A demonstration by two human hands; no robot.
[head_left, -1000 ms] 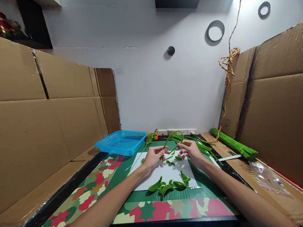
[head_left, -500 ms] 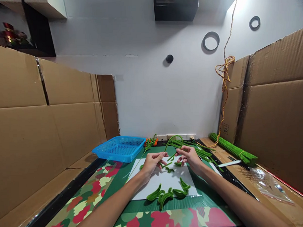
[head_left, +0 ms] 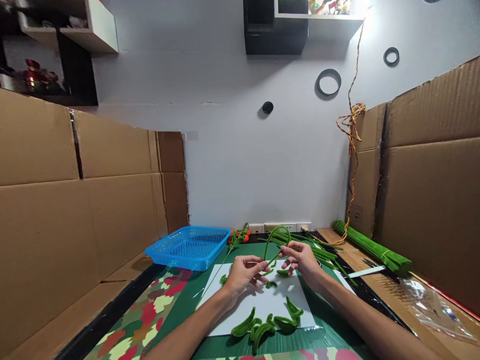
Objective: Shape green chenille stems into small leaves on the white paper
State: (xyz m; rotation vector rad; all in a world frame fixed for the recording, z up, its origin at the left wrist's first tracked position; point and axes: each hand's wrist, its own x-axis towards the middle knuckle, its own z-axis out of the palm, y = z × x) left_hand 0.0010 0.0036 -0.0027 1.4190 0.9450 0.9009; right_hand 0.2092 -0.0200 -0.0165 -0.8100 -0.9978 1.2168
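A green fuzzy pipe cleaner [head_left: 280, 228] is bent into an upright arch between my two hands. My left hand [head_left: 244, 274] pinches it at the lower left, thumb and fingertips together. On the other side, my right hand [head_left: 305, 260] grips it between thumb and index finger. Below them, a white sheet [head_left: 264, 303] bears several leaf-shaped pieces of looped green pipe cleaner [head_left: 262, 334] along its near edge. Smaller green pieces [head_left: 271, 284] lie under the hands, partly hidden by them.
A blue basket [head_left: 205, 262] stands at the back left, beside orange flowers on green stems [head_left: 239, 235]. Loose green pipe cleaners [head_left: 323, 253] lie behind my right hand. Farther right are a thick green bundle [head_left: 372, 248] and a clear plastic bag [head_left: 435, 307]. Cardboard walls [head_left: 123, 205] flank the table.
The view has tilted up, so everything sits lower in the picture. My left fingers have drawn in toward the pipe cleaner's other end, and the arch is slightly narrower.
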